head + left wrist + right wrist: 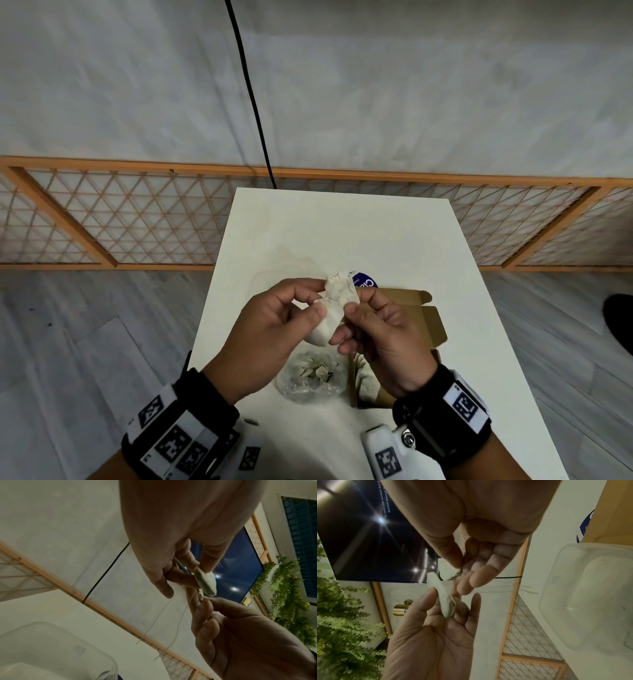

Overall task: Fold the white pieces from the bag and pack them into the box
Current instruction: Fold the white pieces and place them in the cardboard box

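Observation:
I hold one small white piece (pixel 337 305) in the air over the white table (pixel 342 233), between both hands. My left hand (pixel 320 297) pinches its left edge between thumb and forefinger. My right hand (pixel 354 303) pinches the right edge the same way. The piece is creased and partly folded; thin threads hang from it in the left wrist view (pixel 208 584). Under my hands lies a clear plastic bag (pixel 310 378) holding more white pieces. The brown cardboard box (pixel 418 318) stands open to the right of it, with white pieces (pixel 366 380) inside.
A clear plastic container (pixel 590 595) sits on the table behind the bag. A blue and white round object (pixel 366 281) lies beyond the box. A black cable (pixel 253 102) runs down to the table's far edge. A wooden lattice screen (pixel 137 219) stands behind.

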Motion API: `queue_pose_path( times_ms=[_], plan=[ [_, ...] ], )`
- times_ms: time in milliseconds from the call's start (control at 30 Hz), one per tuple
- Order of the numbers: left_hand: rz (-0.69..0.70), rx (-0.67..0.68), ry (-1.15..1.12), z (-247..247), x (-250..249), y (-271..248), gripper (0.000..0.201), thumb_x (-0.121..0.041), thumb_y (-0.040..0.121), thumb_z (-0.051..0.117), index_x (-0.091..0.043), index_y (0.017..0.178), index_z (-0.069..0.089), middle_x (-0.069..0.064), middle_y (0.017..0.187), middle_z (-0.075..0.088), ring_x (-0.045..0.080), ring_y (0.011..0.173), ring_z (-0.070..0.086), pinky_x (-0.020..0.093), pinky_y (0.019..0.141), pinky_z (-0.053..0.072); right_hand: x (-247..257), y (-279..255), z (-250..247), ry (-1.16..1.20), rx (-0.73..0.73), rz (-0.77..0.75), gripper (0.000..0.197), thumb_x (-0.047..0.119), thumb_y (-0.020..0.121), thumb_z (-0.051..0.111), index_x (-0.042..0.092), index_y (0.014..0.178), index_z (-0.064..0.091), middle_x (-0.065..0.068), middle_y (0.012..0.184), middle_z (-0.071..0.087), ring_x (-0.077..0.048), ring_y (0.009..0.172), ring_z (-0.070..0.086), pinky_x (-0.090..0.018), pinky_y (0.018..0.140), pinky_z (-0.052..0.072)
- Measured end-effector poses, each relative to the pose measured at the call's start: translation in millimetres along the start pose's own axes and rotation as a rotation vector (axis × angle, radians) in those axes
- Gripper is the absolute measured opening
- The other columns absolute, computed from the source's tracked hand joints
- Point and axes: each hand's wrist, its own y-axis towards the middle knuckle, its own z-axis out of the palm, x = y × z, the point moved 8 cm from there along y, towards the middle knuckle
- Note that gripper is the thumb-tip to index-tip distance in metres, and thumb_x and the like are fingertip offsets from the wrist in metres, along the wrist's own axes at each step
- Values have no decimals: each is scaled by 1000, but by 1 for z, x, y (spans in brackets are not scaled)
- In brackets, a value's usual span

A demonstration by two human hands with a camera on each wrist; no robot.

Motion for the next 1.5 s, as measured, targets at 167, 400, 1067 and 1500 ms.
queue_pose_path(
  times_ms=[167, 400, 1067, 1500],
  plan=[
    [56, -21, -4, 0, -13, 4, 22, -36, 82, 74, -16, 89, 72, -4, 127, 72, 51, 101, 63, 53, 93, 56, -4, -2, 7, 26, 26, -2, 36, 14, 88, 69, 3, 118, 54, -24, 87, 67, -27, 64, 73, -28, 52, 59],
    [62, -113, 77, -4, -21, 7, 11, -29, 87, 73, -19, 91, 77, 5, 94, 78, 33, 90, 70, 46, 90, 57, -4, -3, 19, -92, 108, -24, 26, 11, 93, 68, 8, 114, 54, -17, 94, 72, -29, 75, 73, -31, 59, 57],
    [23, -219, 70, -31, -17, -11, 5, -6, 96, 69, -9, 92, 71, 0, 77, 77, 5, 71, 72, 16, 71, 54, -138, 39, -66, -1854, 145, 42, 28, 32, 106, 44, 18, 121, 63, -6, 124, 55, -29, 107, 62, -31, 79, 41],
    [-100, -140, 34, -31, 7, -2, 31, 2, 97, 64, -16, 121, 70, 9, 97, 70, 21, 82, 70, 17, 73, 57, -43, 13, -52, -1014, -77, -86, 7, 26, 95, 68, 27, 89, 67, 19, 93, 73, -10, 78, 67, -30, 71, 59]
  ],
)
